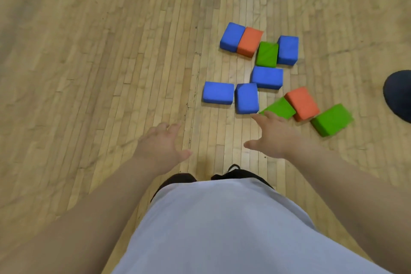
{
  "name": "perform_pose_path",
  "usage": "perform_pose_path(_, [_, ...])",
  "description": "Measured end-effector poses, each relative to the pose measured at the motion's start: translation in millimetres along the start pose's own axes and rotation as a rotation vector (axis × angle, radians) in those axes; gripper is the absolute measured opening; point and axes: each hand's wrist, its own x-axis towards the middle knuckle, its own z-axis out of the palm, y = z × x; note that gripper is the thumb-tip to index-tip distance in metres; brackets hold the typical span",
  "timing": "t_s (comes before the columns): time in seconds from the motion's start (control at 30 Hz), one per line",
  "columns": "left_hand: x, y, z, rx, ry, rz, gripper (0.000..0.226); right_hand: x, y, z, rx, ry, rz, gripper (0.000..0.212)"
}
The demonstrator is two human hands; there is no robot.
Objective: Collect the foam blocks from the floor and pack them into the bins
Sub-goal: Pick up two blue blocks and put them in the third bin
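At right centre, the foam blocks (pixel 266 78) lie clustered on the floor (pixel 89 73). The left hand (pixel 163 142) and right hand (pixel 270 135) reach spread and empty, the right perhaps touching a green block (pixel 281 108). Next should come a grip on one.

pale wood-strip floor (pixel 111 51), worn and scuffed, evenly lit

One view is on record: a wide-angle camera worn on the person's head, facing forward and steeply down at the wooden floor (pixel 89 73). The wearer's pale shirt (pixel 222 229) fills the lower centre of the frame at very close range. The foam blocks (pixel 266 78) lie farther off, right of centre, and the floorboards bow toward the frame edges.
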Motion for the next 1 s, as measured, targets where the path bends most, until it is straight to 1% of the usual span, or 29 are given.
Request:
perform_pose_path(0.13, [52, 29, -33, 0.015, -0.012, 0.004, 0.091, 50, 26, -53, -0.005, -0.033, 0.011, 0.098])
perform_pose_path(0.3, [142, 43, -75, 0.069, -0.064, 0.022, 0.092, 124, 48, -93, 0.005, -0.071, 0.038, 0.1])
perform_pose_path(0.5, [293, 63, -117, 0.143, -0.162, 0.131, 0.092, 223, 67, -133, 0.026, -0.111, 0.133, 0.103])
perform_pose_path(0.67, [420, 84, -137, 0.244, -0.241, 0.23, 0.093, 318, 82, -161, 0.022, -0.207, 0.192, 0.103])
perform_pose_path(0.77, [494, 94, -119, 0.238, -0.263, 0.273, 0.092, 392, 98, -155, 0.009, -0.246, 0.169, 0.104])
perform_pose_path(0.83, [546, 98, -87, 0.23, -0.288, 0.289, 0.093, 449, 114, -135, -0.003, -0.264, 0.146, 0.104])
perform_pose_path(0.9, [601, 100, -39, 0.226, -0.311, 0.298, 0.095, 512, 130, -100, -0.026, -0.282, 0.123, 0.105])
perform_pose_path(1.0, [688, 100, 50, 0.217, -0.326, 0.297, 0.098, 615, 158, -30, -0.096, -0.323, 0.069, 0.109])
